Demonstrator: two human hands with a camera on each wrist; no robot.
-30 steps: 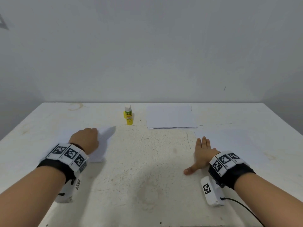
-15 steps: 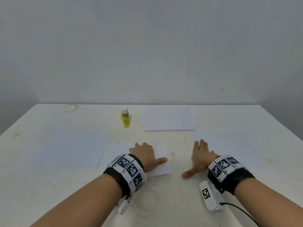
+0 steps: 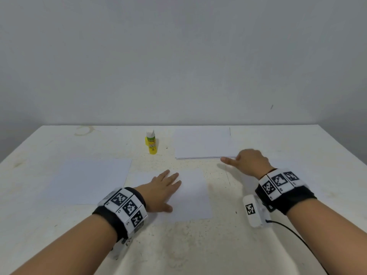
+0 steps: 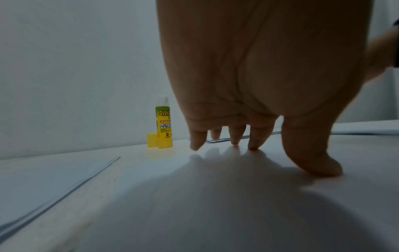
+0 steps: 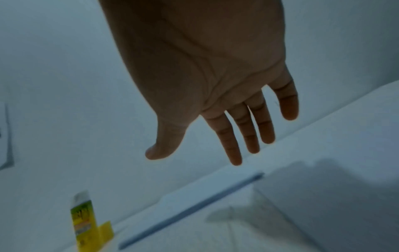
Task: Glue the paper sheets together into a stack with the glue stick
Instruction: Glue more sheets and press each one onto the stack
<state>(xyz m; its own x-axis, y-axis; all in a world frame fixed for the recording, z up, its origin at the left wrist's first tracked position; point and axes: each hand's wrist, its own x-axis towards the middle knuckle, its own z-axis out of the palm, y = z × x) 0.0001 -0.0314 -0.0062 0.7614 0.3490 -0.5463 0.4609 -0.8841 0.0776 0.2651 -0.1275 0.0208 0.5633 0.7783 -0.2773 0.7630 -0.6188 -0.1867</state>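
Your left hand (image 3: 162, 188) has drawn a single sheet (image 3: 190, 195) from the left pile (image 3: 87, 179) to the middle of the surface (image 3: 198, 245) and now rests flat on it. Its fingers (image 4: 254, 138) are spread and straight, their tips pressing the paper. This sheet is likely the base of the stack, now positioned for gluing.

Your right hand (image 3: 248, 161), flat on the surface a second ago, has lifted and moved forward. It now hovers at the near right corner of the far pile of sheets (image 3: 202, 143). Its fingers (image 5: 246, 129) are straight and loosely apart and hold nothing. The thumb points left.

The glue stick (image 3: 152, 142) stands upright near the far edge of the surface, left of the far pile. Its yellow cap (image 4: 152, 140) is off and sits beside its base. Neither hand touches it.

Further sheets lie at the right of the surface, partly under your right wrist.

No glue has been applied that the views show. The task appears to be at an early stage. Keep the base sheet pinned so that it does not slide.
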